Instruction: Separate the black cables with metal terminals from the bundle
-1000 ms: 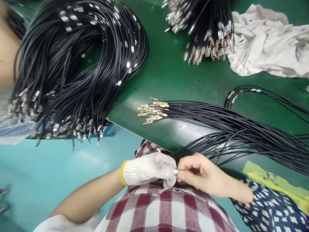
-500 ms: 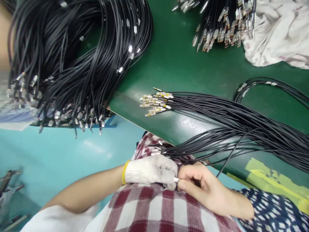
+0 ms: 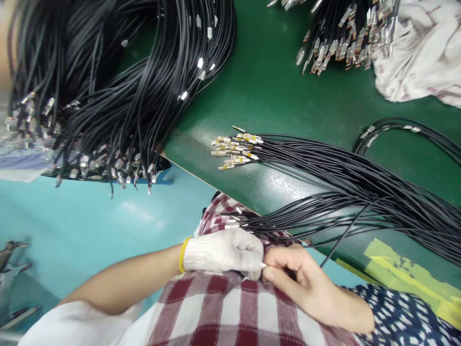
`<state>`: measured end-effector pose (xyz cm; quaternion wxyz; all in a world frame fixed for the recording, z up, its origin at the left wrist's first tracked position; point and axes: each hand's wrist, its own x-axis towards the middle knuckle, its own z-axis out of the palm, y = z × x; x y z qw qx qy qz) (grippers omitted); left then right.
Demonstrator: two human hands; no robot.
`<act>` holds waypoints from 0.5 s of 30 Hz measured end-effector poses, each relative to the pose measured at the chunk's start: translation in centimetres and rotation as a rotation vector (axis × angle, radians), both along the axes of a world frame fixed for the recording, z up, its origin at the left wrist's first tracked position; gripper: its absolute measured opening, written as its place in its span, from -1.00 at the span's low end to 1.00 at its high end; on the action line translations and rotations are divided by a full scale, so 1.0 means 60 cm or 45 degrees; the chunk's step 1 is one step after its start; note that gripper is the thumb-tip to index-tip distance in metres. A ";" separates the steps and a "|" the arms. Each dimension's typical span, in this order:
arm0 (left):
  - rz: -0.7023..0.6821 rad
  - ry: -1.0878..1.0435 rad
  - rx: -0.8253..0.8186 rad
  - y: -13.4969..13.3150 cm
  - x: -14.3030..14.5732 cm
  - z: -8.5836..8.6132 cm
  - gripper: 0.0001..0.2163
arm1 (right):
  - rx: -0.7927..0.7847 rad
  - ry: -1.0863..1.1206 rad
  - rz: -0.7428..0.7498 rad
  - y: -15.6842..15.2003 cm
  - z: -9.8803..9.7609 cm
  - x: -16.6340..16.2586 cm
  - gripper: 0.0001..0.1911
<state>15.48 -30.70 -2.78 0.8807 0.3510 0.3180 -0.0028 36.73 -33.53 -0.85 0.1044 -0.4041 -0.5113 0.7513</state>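
Observation:
My left hand (image 3: 225, 252), in a white knit glove with a yellow cuff, is closed in a fist over my lap. My bare right hand (image 3: 298, 281) pinches the small metal tip of a black cable (image 3: 338, 238) right against the glove's fingers. That cable runs up to the green table. A fan of black cables (image 3: 360, 187) with metal-tipped ends lies across the table's near edge, some ends (image 3: 236, 221) hanging over my checked apron (image 3: 230, 312).
A large coil of black cables (image 3: 118, 81) hangs over the table's left edge. Another bundle with metal terminals (image 3: 342, 38) lies at the top, beside a white cloth (image 3: 425, 53). Yellow tape (image 3: 403, 269) marks the green table (image 3: 273, 86). The floor is teal (image 3: 90, 230).
Both hands stay pinched together on the cable tip. The view has shifted, so the table's contents sit a little higher and further right in the picture.

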 end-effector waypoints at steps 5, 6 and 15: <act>0.255 0.190 0.210 0.051 0.009 0.023 -0.78 | 0.192 -0.059 -0.168 0.045 -0.010 -0.007 -0.66; 0.352 0.234 0.304 0.063 0.012 0.028 -0.78 | 0.279 -0.087 -0.213 0.056 -0.012 -0.007 -0.67; 0.581 0.356 0.775 0.106 0.029 0.038 -0.78 | 0.838 -0.274 -0.403 0.103 -0.028 -0.010 -0.72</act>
